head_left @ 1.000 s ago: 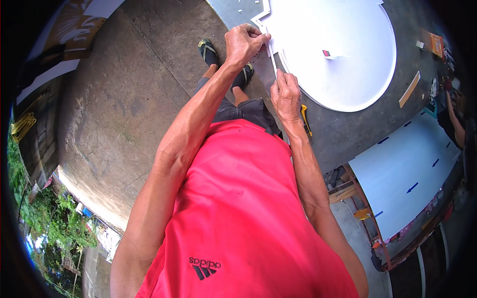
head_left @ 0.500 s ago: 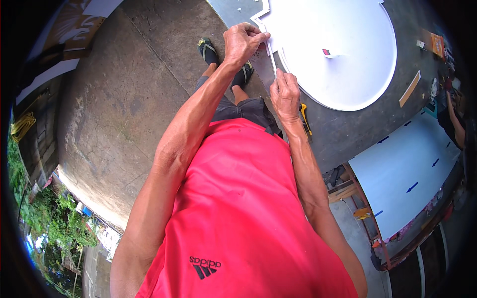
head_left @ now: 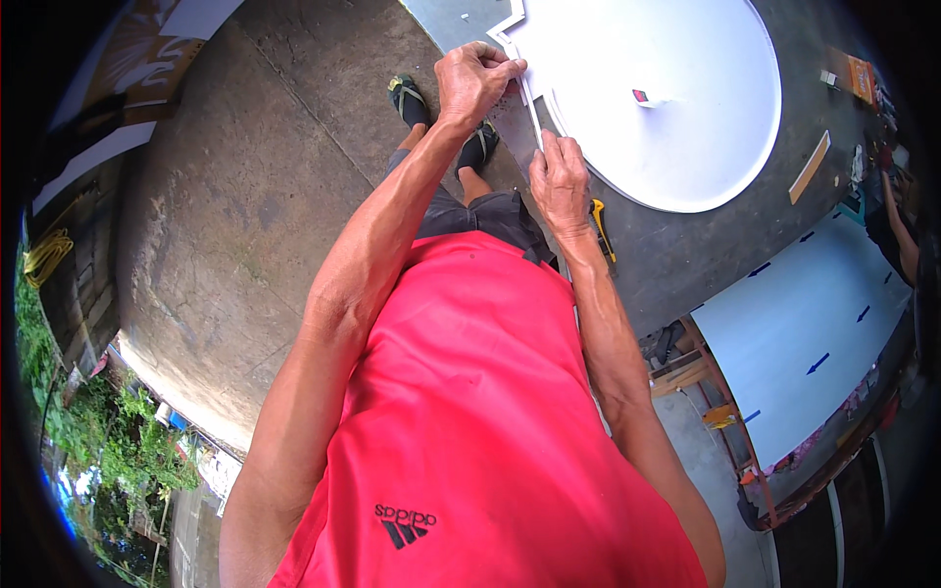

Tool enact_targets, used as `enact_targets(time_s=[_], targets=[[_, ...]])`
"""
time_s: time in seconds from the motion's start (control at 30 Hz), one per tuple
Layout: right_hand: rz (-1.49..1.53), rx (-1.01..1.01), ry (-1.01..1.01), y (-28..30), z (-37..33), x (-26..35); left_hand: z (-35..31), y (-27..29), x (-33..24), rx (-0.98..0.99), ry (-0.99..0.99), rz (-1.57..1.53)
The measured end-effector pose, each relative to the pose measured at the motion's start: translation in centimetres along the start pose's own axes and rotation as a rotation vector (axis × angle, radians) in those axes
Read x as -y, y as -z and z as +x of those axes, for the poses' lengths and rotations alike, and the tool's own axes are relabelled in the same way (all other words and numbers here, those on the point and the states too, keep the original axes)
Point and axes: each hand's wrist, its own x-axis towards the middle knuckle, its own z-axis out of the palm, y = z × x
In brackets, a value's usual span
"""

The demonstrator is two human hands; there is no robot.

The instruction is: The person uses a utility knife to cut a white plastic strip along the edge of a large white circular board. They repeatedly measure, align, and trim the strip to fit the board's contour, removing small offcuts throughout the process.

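Observation:
I stand over a concrete floor (head_left: 245,196) in a red shirt. A thin white strip (head_left: 530,106) runs between my two hands. My left hand (head_left: 474,80) pinches its far end, next to a notched white corner piece (head_left: 512,22). My right hand (head_left: 559,181) grips the near end, fingers closed around it. Just beyond the strip lies a large round white board (head_left: 676,108) flat on the floor.
A small red and white object (head_left: 642,97) sits on the round board. A yellow utility knife (head_left: 600,223) lies by my right wrist. A pale blue sheet with dark arrows (head_left: 804,333) lies at right. My sandalled feet (head_left: 412,98) stand below. Greenery at far left.

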Motion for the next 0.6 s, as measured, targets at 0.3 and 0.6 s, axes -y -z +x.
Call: enact_targets(time_s=[0.3,0.6], targets=[[0.036,-0.013,-0.024,0.1,-0.1,0.02,-0.01,0.1,-0.01,-0.007,-0.017,0.038],[0.048,-0.013,-0.029,0.08,-0.12,-0.19,-0.26,0.07,-0.42,0.002,0.006,0.039]])
